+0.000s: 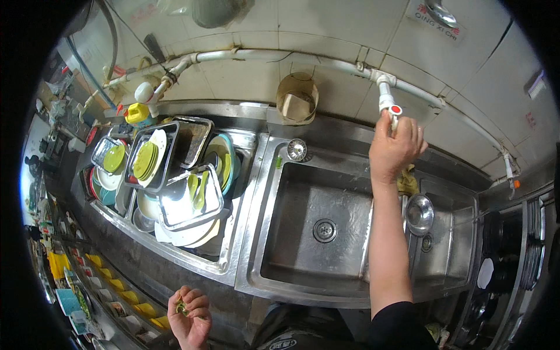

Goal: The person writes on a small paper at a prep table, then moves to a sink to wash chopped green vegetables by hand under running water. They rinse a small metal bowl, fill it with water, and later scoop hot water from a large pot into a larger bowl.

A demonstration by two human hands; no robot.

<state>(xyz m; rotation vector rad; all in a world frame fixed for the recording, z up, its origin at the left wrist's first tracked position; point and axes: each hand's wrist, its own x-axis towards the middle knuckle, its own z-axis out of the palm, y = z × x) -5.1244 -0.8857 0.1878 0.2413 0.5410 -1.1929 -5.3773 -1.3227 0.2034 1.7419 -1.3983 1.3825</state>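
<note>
My right hand (396, 146) reaches up and grips the white tap (395, 110) with a red-marked handle on the wall pipe, and partly hides it. Below my forearm is the stainless steel sink basin (302, 245), wet inside, with a round drain (325, 230). At the lower left, my left hand (192, 319) is raised with its fingers curled around some green food scraps (181, 307). A metal strainer basket (297, 149) sits on the sink's back ledge, near a small green scrap (278, 162).
Dirty dishes crowd the left sink: metal trays (190, 210), stacked green plates (145, 160) and green spoons (199, 192). A metal bowl (420, 214) and a yellow cloth (407, 181) lie by the right basin. A wall-mounted holder (317, 103) hangs behind; a shelf rack (520, 245) stands right.
</note>
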